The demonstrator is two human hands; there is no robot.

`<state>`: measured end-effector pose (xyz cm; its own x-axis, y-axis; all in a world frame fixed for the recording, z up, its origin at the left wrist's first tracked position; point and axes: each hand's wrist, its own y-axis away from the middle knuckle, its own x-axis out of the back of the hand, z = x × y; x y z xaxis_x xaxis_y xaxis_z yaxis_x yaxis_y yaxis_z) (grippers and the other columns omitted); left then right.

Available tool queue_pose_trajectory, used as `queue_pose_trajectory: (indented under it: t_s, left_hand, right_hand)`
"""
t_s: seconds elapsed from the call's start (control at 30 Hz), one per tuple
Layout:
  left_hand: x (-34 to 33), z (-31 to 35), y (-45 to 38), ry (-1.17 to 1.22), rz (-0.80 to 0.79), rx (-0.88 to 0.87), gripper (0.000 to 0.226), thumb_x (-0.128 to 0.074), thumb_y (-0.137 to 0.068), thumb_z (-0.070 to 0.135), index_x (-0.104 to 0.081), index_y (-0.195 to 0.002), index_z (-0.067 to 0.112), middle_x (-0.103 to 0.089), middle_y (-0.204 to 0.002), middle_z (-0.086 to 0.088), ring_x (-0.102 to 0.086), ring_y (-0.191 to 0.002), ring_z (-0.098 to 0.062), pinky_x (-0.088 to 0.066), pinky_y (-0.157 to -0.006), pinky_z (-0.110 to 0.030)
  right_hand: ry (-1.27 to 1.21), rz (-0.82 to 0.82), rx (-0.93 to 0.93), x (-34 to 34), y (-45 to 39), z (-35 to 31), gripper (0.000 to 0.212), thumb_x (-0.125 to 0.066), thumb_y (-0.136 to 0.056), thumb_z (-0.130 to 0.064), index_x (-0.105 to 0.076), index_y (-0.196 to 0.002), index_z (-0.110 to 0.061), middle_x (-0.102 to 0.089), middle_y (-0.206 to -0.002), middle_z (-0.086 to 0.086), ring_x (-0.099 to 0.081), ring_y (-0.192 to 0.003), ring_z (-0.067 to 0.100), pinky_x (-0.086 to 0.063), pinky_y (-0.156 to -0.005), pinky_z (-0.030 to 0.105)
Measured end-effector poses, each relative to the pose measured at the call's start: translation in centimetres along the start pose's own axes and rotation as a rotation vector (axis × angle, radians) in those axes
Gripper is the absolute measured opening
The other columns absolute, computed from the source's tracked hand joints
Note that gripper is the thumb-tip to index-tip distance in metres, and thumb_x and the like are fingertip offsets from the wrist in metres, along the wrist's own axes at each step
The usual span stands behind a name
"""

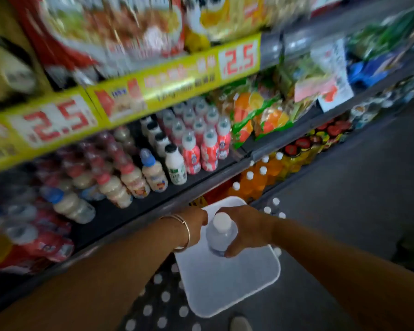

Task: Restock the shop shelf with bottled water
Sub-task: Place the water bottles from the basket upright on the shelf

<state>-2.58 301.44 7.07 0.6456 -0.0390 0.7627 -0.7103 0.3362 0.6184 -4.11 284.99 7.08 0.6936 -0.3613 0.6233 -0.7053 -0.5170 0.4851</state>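
Water bottle (221,236) front and centre: a small clear plastic one with a white screw cap, seen from above, so the cap and shoulders show and the label, if any, is lost in blur. It sits low in the frame, above a white translucent bin (227,287) on the floor, just in front of the bottom shelf. The right hand (245,229) has it, fingers curled round the shoulder and body just under the cap. The left hand (196,223), bracelet at the wrist, reaches in beside it at the bin's far rim; whether those fingers hold anything, I cannot tell, they are tucked out of sight.

Handling call: if full, it should feel fairly weighty for its size, with thin walls that give under a squeeze, and smooth plastic that may be slick. The firm shoulder under the cap, or round the body, looks the safest hold. It should tolerate a knock, but it is narrow-based and liable to tip.

Further out, more white caps (271,209) stand just beyond the bin. The middle shelf (153,201) carries milky drink bottles (176,163), orange soda bottles (256,177) fill the row below, and yellow price strips (153,91) read 2.5.
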Motion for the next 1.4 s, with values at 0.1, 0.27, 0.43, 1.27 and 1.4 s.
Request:
queue_pose_trajectory:
  t_s: [0.1, 0.27, 0.43, 1.27, 1.4]
  left_hand:
    - [6.2, 1.5, 4.0, -0.044, 0.013, -0.065, 0.031, -0.050, -0.089, 0.010, -0.056, -0.119, 0.007, -0.056, -0.123, -0.014, -0.053, -0.114, -0.031, -0.041, -0.092, -0.031]
    - [16.7, 4.1, 12.2, 0.062, 0.072, -0.163, 0.014, -0.059, -0.084, 0.009, -0.062, -0.095, 0.001, -0.066, -0.096, -0.020, -0.060, -0.086, -0.029, -0.043, -0.070, -0.029]
    - [26.1, 5.3, 19.3, 0.289, 0.193, -0.251, 0.027, -0.066, -0.077, -0.004, -0.062, -0.100, 0.008, -0.064, -0.078, 0.001, -0.053, -0.069, -0.009, -0.046, -0.068, -0.025]
    - [58.9, 11.1, 33.4, 0.786, 0.864, -0.470, 0.050, -0.064, -0.082, 0.001, -0.046, -0.129, 0.000, -0.064, -0.116, -0.010, -0.062, -0.103, -0.019, -0.050, -0.094, -0.036]
    - [60.4, 11.5, 31.0, 0.746, 1.038, -0.382, 0.039, -0.071, -0.080, 0.018, -0.056, -0.115, 0.012, -0.065, -0.097, 0.004, -0.063, -0.094, -0.011, -0.051, -0.092, -0.032]
  right_hand:
    - [0.017, 0.062, 0.047, 6.1, 3.7, -4.6, 0.069, -0.083, -0.067, -0.030, -0.048, -0.127, -0.029, -0.055, -0.128, -0.008, -0.050, -0.115, 0.010, -0.036, -0.105, 0.024]
    - [-0.021, 0.148, 0.115, 15.9, 10.9, -12.8, 0.048, -0.081, -0.071, -0.015, -0.053, -0.108, -0.027, -0.059, -0.097, -0.015, -0.057, -0.092, 0.005, -0.047, -0.081, 0.011]
    - [-0.037, 0.254, 0.187, 24.1, 18.1, -20.5, 0.028, -0.075, -0.076, -0.006, -0.059, -0.093, -0.022, -0.061, -0.087, -0.015, -0.057, -0.075, -0.007, -0.044, -0.064, 0.002]
    - [-0.102, 0.758, 0.592, 56.9, 25.8, -39.4, 0.084, -0.079, -0.043, -0.063, -0.067, -0.094, 0.002, -0.063, -0.085, 0.021, -0.051, -0.075, 0.026, -0.037, -0.071, 0.038]
    - [-0.147, 0.824, 0.596, 59.8, 23.2, -40.0, 0.053, -0.075, -0.053, -0.057, -0.069, -0.079, -0.011, -0.057, -0.066, 0.009, -0.044, -0.059, 0.020, -0.032, -0.058, 0.030]
